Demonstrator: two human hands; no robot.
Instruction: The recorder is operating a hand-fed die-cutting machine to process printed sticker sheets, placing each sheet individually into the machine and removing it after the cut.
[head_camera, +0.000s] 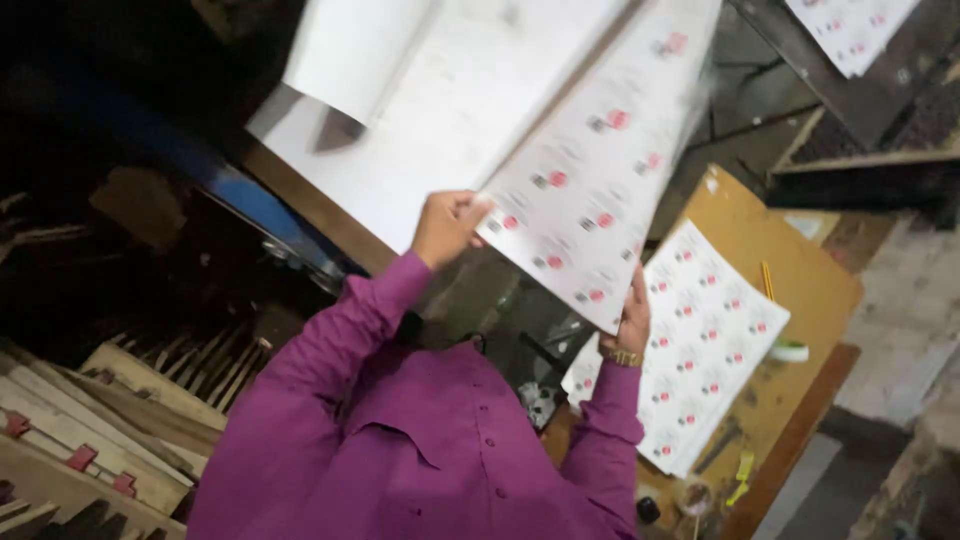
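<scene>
Both hands (445, 228) (633, 322) apparently grip one printed sheet (590, 170) above stacked sheets (700, 350).

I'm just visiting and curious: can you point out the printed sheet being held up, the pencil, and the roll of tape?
printed sheet (590, 190), head view, middle of its printed face.
pencil (768, 281), head view, mid-shaft, on the brown board.
roll of tape (789, 350), head view, its rim.

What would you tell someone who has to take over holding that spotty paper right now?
Left hand: fingers pinch one edge of the printed sheet.
Right hand: grips the sheet's lower corner.
The sheet is held up, tilted, clear of the brown table.
A stack of sheets lies on that table.
Done: one sheet is up in both hands.
Left: it is not yet set down.
</scene>
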